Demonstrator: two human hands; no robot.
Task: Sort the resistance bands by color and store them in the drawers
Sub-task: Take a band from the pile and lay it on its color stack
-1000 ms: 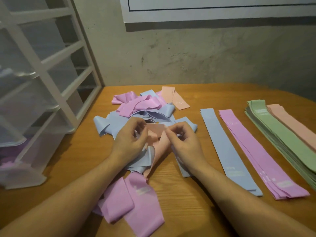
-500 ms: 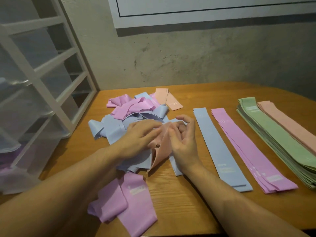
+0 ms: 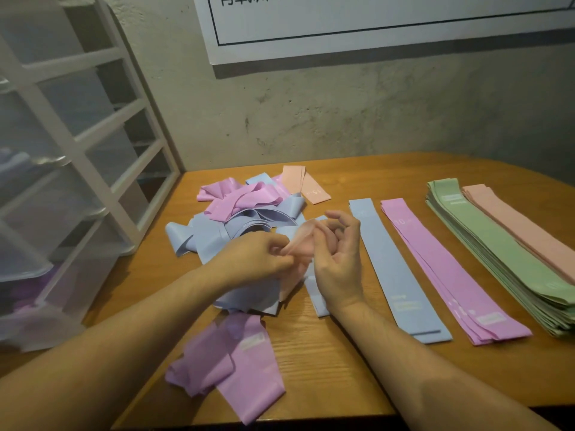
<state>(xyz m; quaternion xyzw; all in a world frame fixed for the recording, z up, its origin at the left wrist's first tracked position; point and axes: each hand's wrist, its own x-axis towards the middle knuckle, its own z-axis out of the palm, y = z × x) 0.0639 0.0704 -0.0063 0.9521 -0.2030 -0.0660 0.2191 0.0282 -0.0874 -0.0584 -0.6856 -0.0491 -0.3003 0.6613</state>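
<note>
A peach band (image 3: 298, 244) — thin, translucent and twisted — is held above the unsorted heap (image 3: 245, 225) of blue and pink bands at the table's centre. It is pinched at one end by the left hand (image 3: 258, 259); the other end is gripped by the curled fingers of the right hand (image 3: 339, 253). From the heap, four sorted stacks are laid out flat toward 3 o'clock: blue stack (image 3: 398, 269), pink stack (image 3: 448, 272), green stack (image 3: 504, 259), peach stack (image 3: 525, 231). A loose pink band (image 3: 236, 365) lies at 6 o'clock; a folded peach band (image 3: 306, 185) at 12 o'clock. The wooden table (image 3: 320, 368) is set against a rough grey wall (image 3: 342, 119) bearing a white sign (image 3: 373, 23). At 9 o'clock a white-framed drawer unit (image 3: 77, 169) is noted — purple contents show faintly through its lowest translucent drawer (image 3: 28, 293).
</note>
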